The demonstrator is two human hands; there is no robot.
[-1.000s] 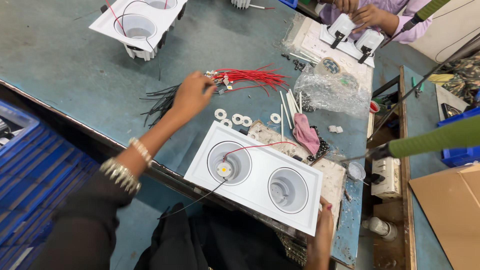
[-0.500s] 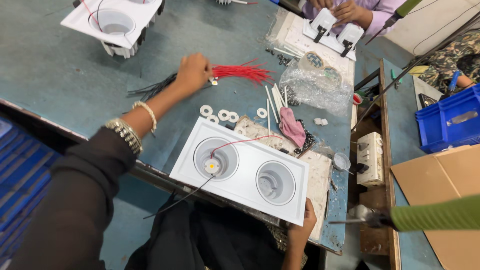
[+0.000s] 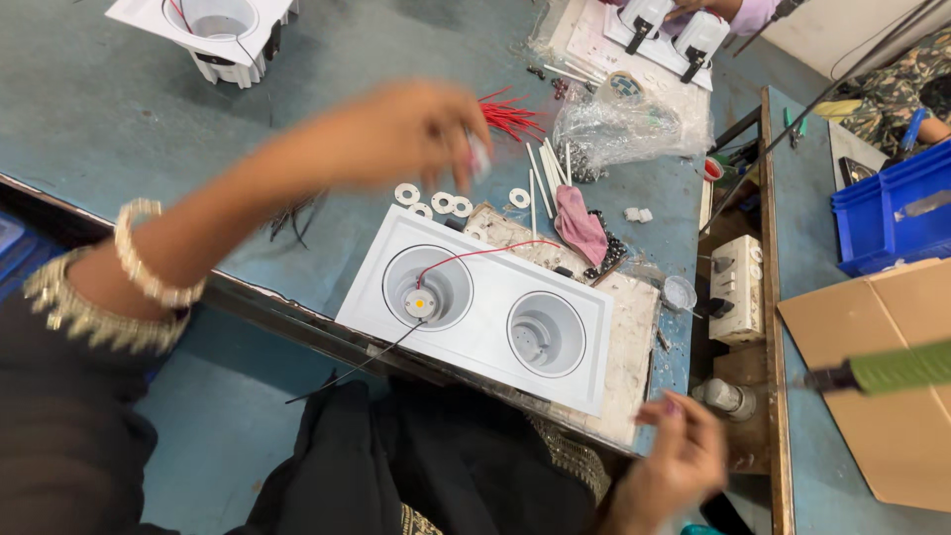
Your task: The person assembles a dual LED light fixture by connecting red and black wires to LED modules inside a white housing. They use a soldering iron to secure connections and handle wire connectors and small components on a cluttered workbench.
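A person's left hand (image 3: 411, 129), blurred by motion, hangs above the blue-green workbench (image 3: 89, 119), its fingers drawn together around a small pale piece (image 3: 479, 157) pinched at the fingertips; what the piece is cannot be told. Below and just right of that hand, at the bench's near edge, lies a white twin-socket lamp housing (image 3: 475, 307), resting partly on a stained board (image 3: 629, 347). Its left socket holds a small yellow LED chip (image 3: 420, 301), from which a red wire (image 3: 485, 250) loops up over the housing's far rim and a black wire (image 3: 347, 367) trails off the near edge. The right socket (image 3: 546, 333) is bare.

The right hand (image 3: 679, 461) hovers off the bench's near right corner, fingers loosely spread and holding nothing, just clear of the housing's right end.

Between the left hand and the housing sit several white washers (image 3: 441, 201). Farther back lie a bundle of red wires (image 3: 510, 114), a crumpled clear plastic bag (image 3: 629, 124), white tubes (image 3: 540, 173) and a pink cloth (image 3: 580, 223). A second white housing (image 3: 203, 25) stands at the far left corner.
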